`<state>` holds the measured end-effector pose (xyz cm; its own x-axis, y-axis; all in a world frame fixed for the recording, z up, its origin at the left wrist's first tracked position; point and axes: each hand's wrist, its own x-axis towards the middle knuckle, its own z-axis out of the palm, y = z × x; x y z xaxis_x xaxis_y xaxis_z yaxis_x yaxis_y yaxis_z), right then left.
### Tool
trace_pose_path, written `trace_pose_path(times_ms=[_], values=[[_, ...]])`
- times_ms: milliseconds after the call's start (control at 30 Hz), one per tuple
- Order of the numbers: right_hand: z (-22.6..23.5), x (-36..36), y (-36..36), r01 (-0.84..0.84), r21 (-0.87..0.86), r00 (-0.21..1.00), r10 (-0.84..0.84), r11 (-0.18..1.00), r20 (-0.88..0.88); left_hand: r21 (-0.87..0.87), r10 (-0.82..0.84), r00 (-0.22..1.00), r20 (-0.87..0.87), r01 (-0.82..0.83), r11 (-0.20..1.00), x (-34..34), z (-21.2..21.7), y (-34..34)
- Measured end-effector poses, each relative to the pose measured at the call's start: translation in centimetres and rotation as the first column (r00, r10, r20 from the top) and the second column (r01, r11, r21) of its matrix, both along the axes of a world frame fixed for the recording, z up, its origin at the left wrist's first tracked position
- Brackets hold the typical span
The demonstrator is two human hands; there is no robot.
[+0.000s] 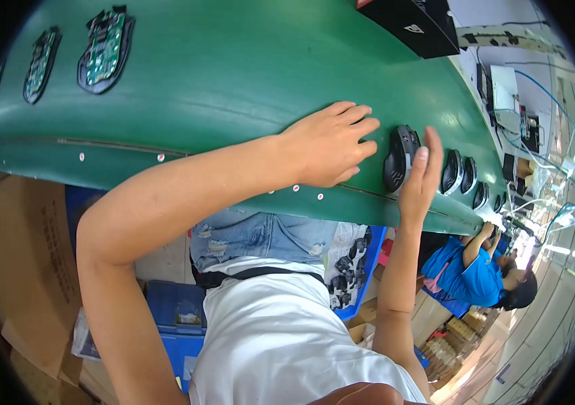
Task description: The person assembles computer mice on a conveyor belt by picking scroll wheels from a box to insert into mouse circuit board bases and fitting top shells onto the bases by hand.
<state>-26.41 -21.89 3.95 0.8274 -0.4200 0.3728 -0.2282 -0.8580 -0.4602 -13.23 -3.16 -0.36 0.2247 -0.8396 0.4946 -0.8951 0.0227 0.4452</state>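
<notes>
A black computer mouse (pixel 399 160) lies on the green work surface between my two hands. My left hand (pixel 331 145) reaches in from the left just above the surface, palm down, its fingers apart and pointing toward the mouse. Nothing shows in it, and a gap separates its fingertips from the mouse. On the mouse's right side, my right hand (pixel 422 179) is open on edge, fingers stretched up, close against the mouse or touching it; I cannot tell which. Beyond my right hand stand more black mice (pixel 452 172) in a row.
Mouse bottoms with bare green circuit boards (pixel 104 52) lie at the far left of the green bench (pixel 233 81). A black box (pixel 416 25) stands at the back right. A blue bin (pixel 368 270) with dark parts is below the bench. A co-worker in blue (pixel 466 270) sits farther right.
</notes>
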Motion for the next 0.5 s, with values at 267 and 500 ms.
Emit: trace_pose_path(times_ms=[267, 500], values=[[0.4, 1.4, -1.3, -0.174, -0.055, 0.977, 0.165, 0.983, -0.138, 0.035, -0.021, 1.000, 0.019, 0.020, 0.999, 0.2, -0.1, 1.0], [-0.2, -1.0, -1.6, -0.090, -0.077, 0.995, 0.086, 0.993, -0.046, 0.084, -0.027, 1.000, -0.011, 0.028, 0.996, 1.1, 0.8, 0.8]])
